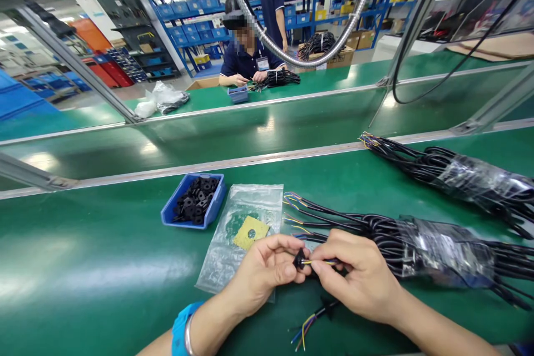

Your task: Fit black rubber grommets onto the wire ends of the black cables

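My left hand (271,264) pinches a small black rubber piece (299,260) between thumb and fingers. From the right, my right hand (354,267) grips the wire end of a black cable, whose thin yellow and dark wires (321,261) meet the black piece; whether they pass through it I cannot tell. Below my hands lies another cable end (306,325) with its coloured wires fanned out. A wrapped bundle of black cables (446,253) stretches to the right behind my right hand. Left of my hands, a yellow square with a round hole (250,232) lies on a clear plastic bag (223,261).
A blue bin (214,212) of small black pieces stands at the left. A second wrapped cable bundle (467,178) lies at the far right. Beyond the metal divider, a seated co-worker (250,61) handles cables, and another person (273,5) stands behind. A metal hose (308,62) hangs overhead.
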Demonstrator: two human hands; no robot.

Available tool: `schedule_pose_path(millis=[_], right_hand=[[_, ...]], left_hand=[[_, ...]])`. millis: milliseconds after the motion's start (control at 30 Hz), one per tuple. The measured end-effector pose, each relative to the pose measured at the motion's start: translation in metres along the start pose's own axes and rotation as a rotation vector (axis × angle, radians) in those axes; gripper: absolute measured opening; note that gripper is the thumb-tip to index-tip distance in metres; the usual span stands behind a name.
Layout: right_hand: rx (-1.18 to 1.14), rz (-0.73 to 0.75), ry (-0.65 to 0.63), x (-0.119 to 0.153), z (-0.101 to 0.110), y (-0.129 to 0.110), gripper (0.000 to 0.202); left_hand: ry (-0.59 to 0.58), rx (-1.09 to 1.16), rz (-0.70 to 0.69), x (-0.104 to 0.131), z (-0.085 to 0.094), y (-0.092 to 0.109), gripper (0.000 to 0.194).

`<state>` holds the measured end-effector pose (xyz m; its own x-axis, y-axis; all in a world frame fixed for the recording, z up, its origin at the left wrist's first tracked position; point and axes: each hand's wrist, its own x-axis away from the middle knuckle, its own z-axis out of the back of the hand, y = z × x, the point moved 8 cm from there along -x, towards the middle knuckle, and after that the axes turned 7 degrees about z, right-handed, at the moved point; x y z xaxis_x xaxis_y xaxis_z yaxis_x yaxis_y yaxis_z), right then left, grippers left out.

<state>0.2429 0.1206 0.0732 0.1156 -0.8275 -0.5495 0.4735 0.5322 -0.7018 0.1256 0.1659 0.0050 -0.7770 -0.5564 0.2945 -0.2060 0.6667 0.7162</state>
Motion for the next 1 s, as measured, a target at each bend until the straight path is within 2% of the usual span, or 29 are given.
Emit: schedule_pose_path(millis=[267,333,467,633,700,800,1000], right_hand=[[0.022,0.013,-0.059,0.002,-0.005,0.002,0.011],[0.006,-0.007,-0.087,0.004,-0.005,0.005,0.005],[-0.044,-0.061,-0.143,0.007,-0.004,0.012,0.008],[0.021,-0.008,-0.216,0.008,-0.009,0.008,0.013],[0.101,0.005,-0.211,0.012,-0.009,0.009,0.012],[0.267,0.022,-0.190,0.023,-0.009,0.014,0.027],[0.441,0.092,-0.059,0.041,-0.006,0.021,0.012]], left_hand=[[0.099,-0.098,-0.004,0.001,0.006,-0.007,0.035],[0.122,-0.087,-0.026,0.001,0.008,-0.006,0.035],[0.195,-0.105,-0.062,0.001,0.014,-0.004,0.037],[0.200,-0.137,-0.125,-0.003,0.008,-0.003,0.031],[0.220,-0.148,-0.173,-0.005,0.007,0.000,0.030],[0.266,-0.137,-0.205,-0.006,0.011,0.000,0.031],[0.298,-0.091,-0.060,-0.016,0.016,-0.016,0.038]])
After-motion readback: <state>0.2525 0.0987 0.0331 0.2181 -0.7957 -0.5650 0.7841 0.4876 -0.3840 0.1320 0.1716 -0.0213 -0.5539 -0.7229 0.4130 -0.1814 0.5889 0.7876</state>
